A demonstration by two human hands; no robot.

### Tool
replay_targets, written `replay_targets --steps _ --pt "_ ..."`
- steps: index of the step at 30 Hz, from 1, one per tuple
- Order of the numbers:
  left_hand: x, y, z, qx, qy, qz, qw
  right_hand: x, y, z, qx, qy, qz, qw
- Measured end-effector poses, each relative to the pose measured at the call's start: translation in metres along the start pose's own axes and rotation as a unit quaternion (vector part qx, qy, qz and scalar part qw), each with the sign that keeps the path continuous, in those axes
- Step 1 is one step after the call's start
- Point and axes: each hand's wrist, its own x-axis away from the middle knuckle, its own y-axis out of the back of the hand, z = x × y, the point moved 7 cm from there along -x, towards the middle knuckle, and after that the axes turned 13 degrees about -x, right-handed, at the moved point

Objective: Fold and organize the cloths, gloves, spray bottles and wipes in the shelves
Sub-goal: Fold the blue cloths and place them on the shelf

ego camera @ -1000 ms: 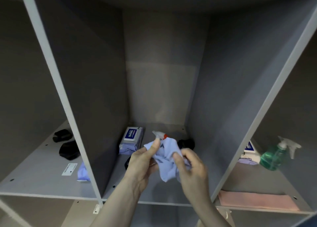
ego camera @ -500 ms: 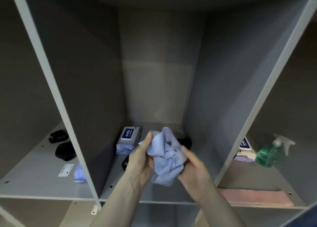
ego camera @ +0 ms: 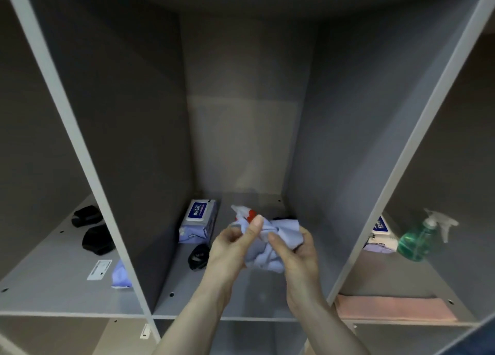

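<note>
A crumpled light-blue cloth (ego camera: 270, 243) is bunched between both hands above the middle shelf compartment. My left hand (ego camera: 230, 246) pinches its upper left edge with the thumb. My right hand (ego camera: 296, 250) grips its right side. Behind the cloth a white spray head with a red part (ego camera: 245, 213) pokes up; its bottle is hidden. A pack of wipes (ego camera: 198, 220) lies at the back left of this compartment, with a black glove (ego camera: 198, 255) in front of it. Another dark item (ego camera: 285, 218) shows behind the cloth.
The left compartment holds two black gloves (ego camera: 93, 230), a white label (ego camera: 99, 269) and a light-blue cloth (ego camera: 120, 275). The right compartment holds a green spray bottle (ego camera: 419, 238), a wipes pack (ego camera: 380, 234) and a folded pink cloth (ego camera: 393, 307). Grey upright dividers (ego camera: 88, 161) separate the compartments.
Both hands have gathered the blue cloth into a tighter, lower bunch, and the spray head behind it shows again. The view has shifted slightly.
</note>
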Motion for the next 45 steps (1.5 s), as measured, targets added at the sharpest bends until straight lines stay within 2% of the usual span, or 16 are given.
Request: replay_targets --steps 4,10,12,15,18,20,21,23,25,27,30,33,35,38,40,45 --pt "-0.003 0.004 0.001 -0.003 -0.037 -0.035 0.999 0.006 -0.004 -0.004 -0.008 -0.017 0.002 1.0" --pt "-0.008 -0.002 0.016 0.202 0.007 -0.019 0.979 -0.009 -0.006 -0.018 -0.181 -0.13 0.005 0.975" --pt "-0.01 0.0 0.017 0.22 0.009 -0.036 0.975 -0.014 0.002 -0.023 -0.201 -0.159 -0.02 0.966" --pt "-0.015 0.017 0.018 0.193 0.003 -0.106 0.976 -0.014 0.021 -0.024 -0.214 -0.186 -0.082 0.956" --pt "-0.017 0.031 0.01 0.083 -0.044 -0.127 0.987 -0.015 0.029 -0.016 -0.133 -0.146 -0.097 0.976" --pt "-0.018 0.033 0.003 0.017 -0.071 -0.12 0.99 -0.018 0.034 0.007 -0.039 -0.013 -0.123 0.992" --pt "-0.017 0.033 -0.001 -0.018 -0.082 -0.123 0.989 -0.017 0.028 0.026 0.026 0.094 -0.099 0.99" --pt "-0.016 0.031 -0.01 -0.091 -0.11 -0.118 0.983 -0.008 0.0 0.051 0.199 0.274 0.046 0.94" --pt "-0.014 0.023 -0.02 -0.116 -0.128 -0.083 0.982 -0.003 -0.026 0.042 0.334 0.287 0.191 0.877" --pt "-0.012 0.017 -0.024 -0.087 -0.129 -0.044 0.987 -0.002 -0.035 0.031 0.362 0.245 0.244 0.866" --pt "-0.009 0.019 -0.017 -0.032 -0.072 -0.061 0.995 -0.002 -0.03 0.035 0.328 0.253 0.18 0.892" --pt "-0.006 0.016 -0.012 -0.092 -0.034 -0.055 0.994 0.0 -0.021 0.038 0.245 0.234 0.117 0.933" --pt "-0.004 0.01 -0.011 -0.087 -0.042 -0.036 0.995 0.001 -0.023 0.036 0.197 0.201 0.119 0.952" --pt "-0.003 0.016 -0.014 -0.026 -0.069 -0.054 0.996 0.001 -0.025 0.027 0.15 0.143 0.136 0.969" --pt "-0.004 0.016 -0.015 0.011 -0.068 -0.037 0.997 0.003 -0.023 0.025 0.14 0.118 0.143 0.973" --pt "-0.012 0.006 0.004 0.152 0.031 0.014 0.988 -0.006 -0.011 0.014 0.03 -0.017 0.083 0.996"
